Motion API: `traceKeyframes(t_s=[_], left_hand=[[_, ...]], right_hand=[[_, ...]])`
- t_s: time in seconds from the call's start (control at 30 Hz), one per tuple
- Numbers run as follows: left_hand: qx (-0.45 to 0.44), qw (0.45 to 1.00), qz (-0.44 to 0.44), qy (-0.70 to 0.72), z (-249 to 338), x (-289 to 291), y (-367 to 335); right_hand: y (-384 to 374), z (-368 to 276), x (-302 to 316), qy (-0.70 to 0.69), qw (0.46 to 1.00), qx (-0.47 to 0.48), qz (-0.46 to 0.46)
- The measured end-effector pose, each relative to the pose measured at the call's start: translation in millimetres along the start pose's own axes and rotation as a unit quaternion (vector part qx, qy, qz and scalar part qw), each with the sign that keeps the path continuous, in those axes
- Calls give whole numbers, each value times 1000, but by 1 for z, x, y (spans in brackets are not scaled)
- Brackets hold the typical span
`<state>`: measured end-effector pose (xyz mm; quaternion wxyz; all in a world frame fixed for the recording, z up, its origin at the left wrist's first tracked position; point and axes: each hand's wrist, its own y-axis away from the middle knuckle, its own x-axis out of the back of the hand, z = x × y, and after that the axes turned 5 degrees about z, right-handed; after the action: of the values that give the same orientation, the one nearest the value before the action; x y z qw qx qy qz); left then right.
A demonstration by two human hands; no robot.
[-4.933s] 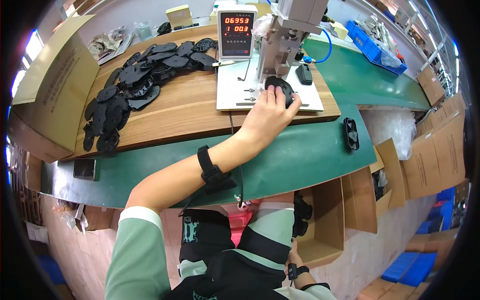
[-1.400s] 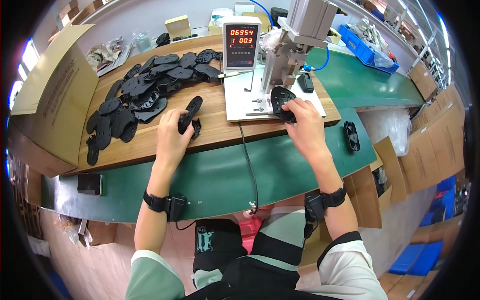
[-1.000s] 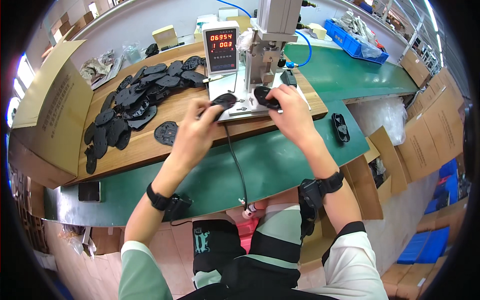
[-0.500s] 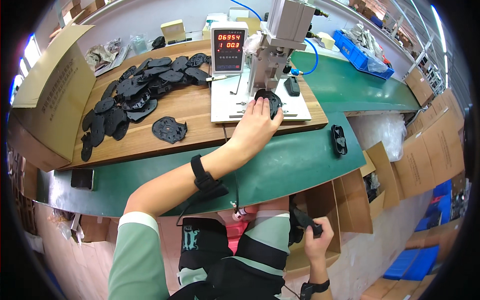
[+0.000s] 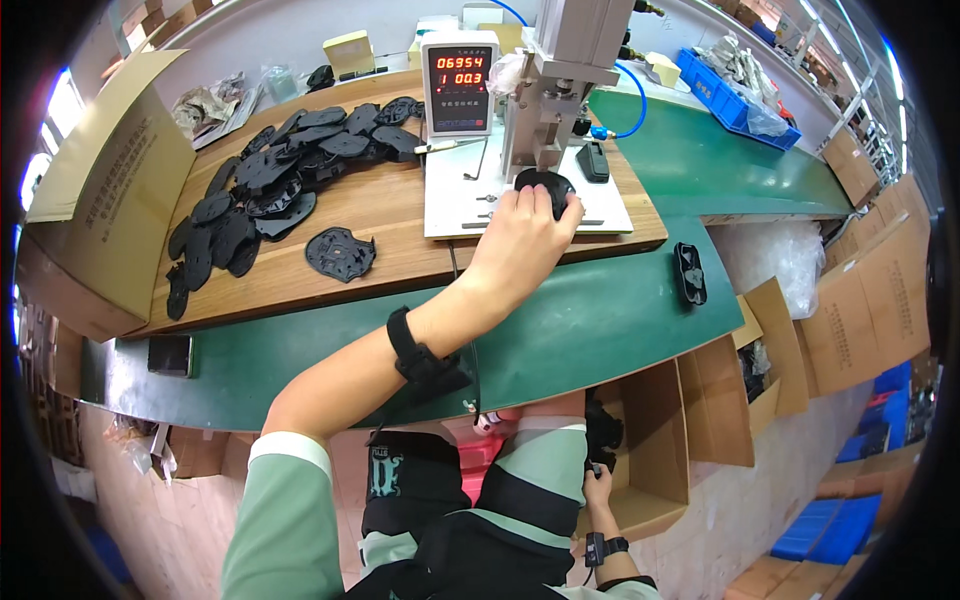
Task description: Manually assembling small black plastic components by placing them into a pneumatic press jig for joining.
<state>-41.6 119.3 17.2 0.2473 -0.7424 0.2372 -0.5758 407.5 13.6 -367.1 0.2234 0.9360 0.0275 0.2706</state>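
Observation:
My left hand (image 5: 520,235) reaches across to the press (image 5: 565,60) and grips a round black plastic part (image 5: 550,185) that sits on the white base plate (image 5: 450,205) under the press head. My right hand (image 5: 598,482) is down beside my lap, holding another black part (image 5: 602,435) at the edge of an open cardboard box (image 5: 660,440). A single black part (image 5: 340,252) lies alone on the wooden board, left of my forearm.
A pile of several black parts (image 5: 270,180) covers the board's left half. A red-digit counter (image 5: 458,85) stands beside the press. One black part (image 5: 690,272) lies on the green belt. A large carton (image 5: 110,190), a phone (image 5: 170,355) and blue bins (image 5: 735,85) surround the bench.
A second ago both hands were at the press. My right hand has since dropped to the box below with a black part, while my left hand stayed on the part under the press head.

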Motion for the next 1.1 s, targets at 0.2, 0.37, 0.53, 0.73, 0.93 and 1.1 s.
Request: traceKeyframes(t_s=[0.2,0.37,0.53,0.73,0.93,1.1], left_hand=[[1,998,17,56,1,-10,-4],[-31,999,22,-39,0,-8,9],[-18,999,-32,14,-3,0,8],[-14,999,14,26,10,-7,4],[15,1000,20,17,3,-10,19],[32,999,34,13,11,-22,19]], right_hand=[[-54,125,-13,59,997,57,9],[-43,93,-35,-9,997,-8,-75],[-42,90,-40,-17,996,-2,-83],[-46,63,-14,-36,993,116,4],[59,-258,6,-129,921,367,34],[88,-409,6,9,756,652,61]])
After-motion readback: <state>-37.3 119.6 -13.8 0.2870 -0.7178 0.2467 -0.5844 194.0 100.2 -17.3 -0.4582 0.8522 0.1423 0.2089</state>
